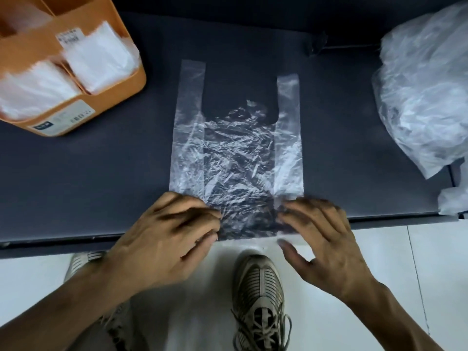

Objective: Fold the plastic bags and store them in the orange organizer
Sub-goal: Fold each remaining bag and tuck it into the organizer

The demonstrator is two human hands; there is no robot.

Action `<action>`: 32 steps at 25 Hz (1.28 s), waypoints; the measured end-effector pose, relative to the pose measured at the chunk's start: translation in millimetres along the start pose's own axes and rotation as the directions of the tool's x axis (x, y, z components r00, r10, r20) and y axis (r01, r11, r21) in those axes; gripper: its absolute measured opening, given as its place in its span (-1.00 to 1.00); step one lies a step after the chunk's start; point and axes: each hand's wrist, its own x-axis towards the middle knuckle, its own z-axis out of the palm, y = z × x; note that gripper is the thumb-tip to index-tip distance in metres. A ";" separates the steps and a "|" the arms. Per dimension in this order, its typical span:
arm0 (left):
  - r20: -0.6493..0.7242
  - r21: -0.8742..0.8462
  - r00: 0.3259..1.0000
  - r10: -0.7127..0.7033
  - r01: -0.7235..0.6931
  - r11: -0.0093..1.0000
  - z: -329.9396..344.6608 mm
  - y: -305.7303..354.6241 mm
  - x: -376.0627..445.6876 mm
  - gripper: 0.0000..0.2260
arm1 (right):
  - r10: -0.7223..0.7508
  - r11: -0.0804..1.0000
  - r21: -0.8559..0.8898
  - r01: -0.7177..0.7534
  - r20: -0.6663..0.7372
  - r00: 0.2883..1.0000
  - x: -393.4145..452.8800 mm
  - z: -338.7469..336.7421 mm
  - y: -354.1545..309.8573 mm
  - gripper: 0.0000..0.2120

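Note:
A clear, crinkled plastic bag (235,158) lies flat on the dark table (101,173), its two handles pointing away from me and its bottom edge hanging slightly over the near table edge. My left hand (167,239) pinches the bag's bottom left corner, fingers curled on top and thumb below. My right hand (321,241) pinches the bottom right corner the same way. The orange organizer (119,97) stands at the far left, with folded white bags (98,62) upright in its compartments.
A loose pile of unfolded clear bags (425,97) sits at the right end of the table. Below the near table edge are a white tiled floor and my shoes (260,295).

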 end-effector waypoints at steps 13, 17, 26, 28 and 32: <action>-0.091 -0.501 0.826 -0.556 0.445 0.742 -12.6 -3.5 12.2 -0.76 | 0.320 0.781 0.522 -0.344 0.139 0.937 29.1 -13.2 18.8 -0.59; -0.059 -0.494 0.717 -0.694 0.583 0.644 -17.4 -12.1 16.4 -0.69 | 0.490 0.659 0.583 -0.475 0.145 0.859 45.6 -11.6 25.9 -0.93; -0.272 0.061 0.750 -0.603 0.639 0.767 -5.1 -17.9 19.1 -0.76 | 0.521 0.854 0.079 -0.515 -0.100 0.848 69.3 11.5 19.3 -0.59; -0.258 0.013 0.729 -0.634 0.659 0.752 -5.3 -16.5 24.2 -0.76 | 0.599 0.801 0.068 -0.595 -0.065 0.798 70.5 12.2 15.0 -0.64; -0.257 -0.076 0.774 -0.578 0.581 0.811 -15.9 -20.7 18.7 -0.62 | 0.564 0.823 0.119 -0.555 -0.285 0.775 62.1 2.1 7.4 -0.70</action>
